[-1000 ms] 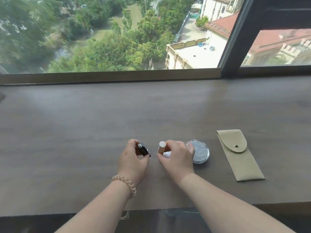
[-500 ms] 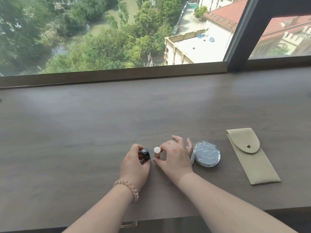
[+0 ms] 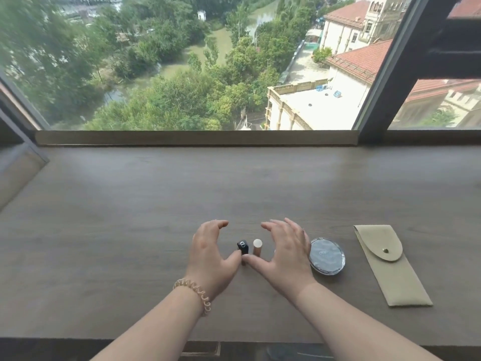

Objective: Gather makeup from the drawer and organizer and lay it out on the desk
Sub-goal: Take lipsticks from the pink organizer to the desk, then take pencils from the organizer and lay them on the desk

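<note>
Two small makeup tubes stand upright side by side on the brown desk (image 3: 130, 230): a black one (image 3: 243, 247) and a tan one with a white cap (image 3: 257, 247). My left hand (image 3: 210, 259) sits just left of them and my right hand (image 3: 283, 254) just right, both spread with relaxed fingers and holding nothing. The two thumbs meet in front of the tubes. A round silvery compact (image 3: 327, 256) lies flat right of my right hand. Further right lies a beige snap pouch (image 3: 390, 267).
A window sill ledge (image 3: 195, 138) runs along the desk's far edge, with a dark window frame post (image 3: 385, 69) at the right. The desk's front edge (image 3: 78, 341) is near my forearms, and a drawer handle (image 3: 205, 351) shows below it.
Both hands have let go of the tubes and spread apart; the black tube and the tan tube now stand free on the desk. The view has tilted up.
</note>
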Motion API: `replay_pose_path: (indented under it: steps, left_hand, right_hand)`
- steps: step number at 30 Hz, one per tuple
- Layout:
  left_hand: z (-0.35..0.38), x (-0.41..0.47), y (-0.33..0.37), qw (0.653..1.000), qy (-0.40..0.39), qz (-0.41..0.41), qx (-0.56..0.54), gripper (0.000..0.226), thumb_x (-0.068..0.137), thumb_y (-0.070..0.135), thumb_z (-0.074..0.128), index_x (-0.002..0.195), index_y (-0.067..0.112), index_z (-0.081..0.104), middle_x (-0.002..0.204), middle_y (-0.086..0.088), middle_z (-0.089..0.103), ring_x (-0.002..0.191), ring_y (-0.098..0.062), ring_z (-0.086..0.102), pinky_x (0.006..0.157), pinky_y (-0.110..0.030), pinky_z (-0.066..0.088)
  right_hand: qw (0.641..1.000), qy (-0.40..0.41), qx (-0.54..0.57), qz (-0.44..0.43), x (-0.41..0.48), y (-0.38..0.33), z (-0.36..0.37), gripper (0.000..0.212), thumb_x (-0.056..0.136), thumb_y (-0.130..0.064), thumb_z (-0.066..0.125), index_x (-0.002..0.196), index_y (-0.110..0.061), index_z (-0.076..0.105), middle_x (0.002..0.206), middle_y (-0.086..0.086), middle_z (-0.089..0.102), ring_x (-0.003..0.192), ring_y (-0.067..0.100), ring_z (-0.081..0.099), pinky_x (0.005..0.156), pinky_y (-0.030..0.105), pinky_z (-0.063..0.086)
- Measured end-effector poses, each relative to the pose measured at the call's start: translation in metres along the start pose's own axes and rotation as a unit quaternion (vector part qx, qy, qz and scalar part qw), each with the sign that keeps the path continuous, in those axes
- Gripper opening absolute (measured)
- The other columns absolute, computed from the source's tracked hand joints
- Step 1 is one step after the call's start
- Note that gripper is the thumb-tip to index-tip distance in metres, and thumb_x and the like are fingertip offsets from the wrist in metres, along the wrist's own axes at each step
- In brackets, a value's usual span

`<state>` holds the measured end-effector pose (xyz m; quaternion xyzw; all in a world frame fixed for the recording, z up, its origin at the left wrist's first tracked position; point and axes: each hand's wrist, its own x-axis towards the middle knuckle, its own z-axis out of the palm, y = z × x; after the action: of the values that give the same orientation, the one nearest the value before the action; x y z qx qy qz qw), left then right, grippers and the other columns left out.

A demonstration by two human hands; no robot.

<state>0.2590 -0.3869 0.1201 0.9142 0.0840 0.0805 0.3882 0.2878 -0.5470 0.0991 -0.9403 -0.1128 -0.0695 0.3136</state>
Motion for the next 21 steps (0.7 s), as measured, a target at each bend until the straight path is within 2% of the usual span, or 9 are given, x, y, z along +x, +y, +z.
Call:
replay_pose_path:
  steps: [3,6,10,16,21]
  left_hand:
    - [-0.043,-0.004,0.009,0.997,0.080,0.002,0.009,0.061,0.066,0.038,0.061,0.121,0.015,0.054,0.123,0.000,0.052,0.121,-0.017,0.047,0.104,-0.029,0.035]
    - [-0.092,-0.019,0.012,0.988,0.138,-0.017,0.064,0.059,0.073,0.041,0.058,0.127,0.019,0.050,0.134,-0.001,0.048,0.128,-0.018,0.040,0.107,-0.033,0.030]
    - [-0.154,-0.054,-0.003,0.968,0.192,-0.060,0.154,0.058,0.082,0.038,0.061,0.135,0.026,0.041,0.147,0.003,0.036,0.134,-0.018,0.031,0.108,-0.037,0.027]
    - [-0.224,-0.130,-0.040,0.934,0.243,-0.138,0.222,0.060,0.083,0.043,0.056,0.138,0.032,0.034,0.152,0.007,0.027,0.137,-0.015,0.022,0.112,-0.037,0.018]
    - [-0.299,-0.205,-0.083,0.899,0.283,-0.215,0.257,0.062,0.084,0.044,0.056,0.139,0.033,0.031,0.153,0.007,0.025,0.140,-0.016,0.020,0.114,-0.041,0.022]
  right_hand:
    - [0.995,0.053,0.075,-0.029,0.000,-0.032,-0.015,0.063,0.070,-0.066,0.046,0.119,-0.027,0.055,0.129,-0.008,0.051,0.132,0.016,0.031,0.104,0.029,0.016]
    - [0.990,0.059,0.094,-0.091,0.003,-0.070,-0.016,0.054,0.079,-0.055,0.043,0.122,-0.025,0.053,0.138,-0.001,0.046,0.131,0.018,0.030,0.103,0.031,0.018]
    - [0.981,-0.001,0.055,-0.184,0.002,-0.140,0.001,0.058,0.082,-0.051,0.042,0.135,-0.026,0.042,0.151,0.004,0.032,0.138,0.020,0.020,0.110,0.040,0.019]
    - [0.959,-0.105,0.055,-0.257,-0.044,-0.236,0.040,0.064,0.082,-0.049,0.043,0.142,-0.028,0.033,0.157,0.001,0.020,0.144,0.019,0.011,0.114,0.035,0.006]
    - [0.933,-0.155,0.068,-0.319,-0.097,-0.322,0.075,0.063,0.085,-0.049,0.046,0.143,-0.031,0.029,0.158,-0.002,0.017,0.145,0.017,0.008,0.116,0.035,0.004]
